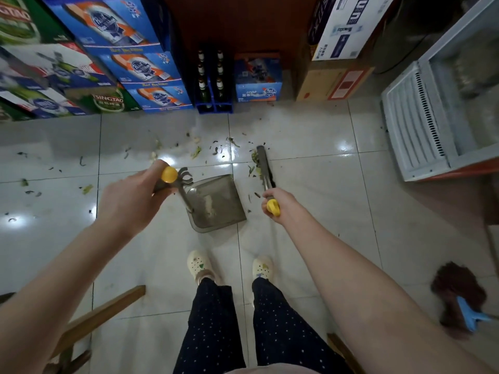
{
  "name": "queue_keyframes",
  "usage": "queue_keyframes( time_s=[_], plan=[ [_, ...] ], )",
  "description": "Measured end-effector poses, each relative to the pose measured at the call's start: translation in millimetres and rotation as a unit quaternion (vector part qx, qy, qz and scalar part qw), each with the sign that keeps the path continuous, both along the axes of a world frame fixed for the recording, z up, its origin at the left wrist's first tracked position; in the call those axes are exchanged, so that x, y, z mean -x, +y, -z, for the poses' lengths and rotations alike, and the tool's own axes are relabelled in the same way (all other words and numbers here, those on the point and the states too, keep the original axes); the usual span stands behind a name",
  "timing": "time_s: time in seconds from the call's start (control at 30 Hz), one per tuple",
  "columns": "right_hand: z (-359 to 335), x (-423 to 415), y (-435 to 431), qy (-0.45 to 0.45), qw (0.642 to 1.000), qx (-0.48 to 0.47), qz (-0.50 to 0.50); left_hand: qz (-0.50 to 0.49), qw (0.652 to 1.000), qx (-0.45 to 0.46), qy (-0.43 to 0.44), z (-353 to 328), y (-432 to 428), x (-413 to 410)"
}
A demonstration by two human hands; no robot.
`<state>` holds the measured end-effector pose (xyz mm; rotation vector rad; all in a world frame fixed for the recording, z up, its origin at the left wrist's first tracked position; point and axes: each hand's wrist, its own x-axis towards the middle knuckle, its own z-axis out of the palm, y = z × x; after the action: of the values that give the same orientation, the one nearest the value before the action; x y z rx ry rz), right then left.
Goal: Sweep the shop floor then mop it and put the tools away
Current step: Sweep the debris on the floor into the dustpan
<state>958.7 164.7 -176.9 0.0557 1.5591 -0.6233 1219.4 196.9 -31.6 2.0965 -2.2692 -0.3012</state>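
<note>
We're looking straight down at the tiled floor [310, 184], both arms stretched out ahead of us. Our left hand [132, 201] is closed around the top of the dustpan handle [172, 182], the yellow cap poking out past the fingers, a comb of grey teeth just beside it. The dustpan [218, 203] sits flat on the floor between our hands, mouth facing away from us toward the mess, a pale streak of dust inside it.

Our right hand [280, 206] is wrapped tight round the broom handle near its yellow end, and the broom [263, 166] reaches forward — its dark head down on the tile just right of the pan, touching a small clump of green scraps [255, 157]. More scraps are strewn across the floor ahead and off to the left, well apart from the pan.

Our feet in cream clogs [199, 265] stand just behind the dustpan. Along the far edge: stacked beer cartons [135, 68] on the left, a blue crate [214, 103] of bottles in the middle, cardboard boxes [334, 82] to the right. A white freezer [421, 122] fills the right side — and low at the right, a brown mop head [456, 290] with a blue clip lies on the floor.
</note>
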Motion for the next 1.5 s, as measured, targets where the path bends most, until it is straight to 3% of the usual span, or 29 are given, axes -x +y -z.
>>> queue_keyframes(
  time_s=[0.17,0.63,1.13,1.5],
  plan=[
    [-12,-19,-3,-0.040,0.999,0.008,0.002,0.023,1.000,0.001,0.008,3,-8,-43],
    [-16,-51,40,0.029,0.999,-0.007,0.038,0.061,0.998,-0.012,-0.001,5,-17,-138],
    [-24,-135,25,-0.132,0.989,0.014,0.071,0.057,0.998,0.025,0.003,-11,-12,-196],
    [-36,-99,46,-0.027,1.000,0.003,0.015,0.053,0.998,0.030,0.010,-7,-23,-182]
  ],
)
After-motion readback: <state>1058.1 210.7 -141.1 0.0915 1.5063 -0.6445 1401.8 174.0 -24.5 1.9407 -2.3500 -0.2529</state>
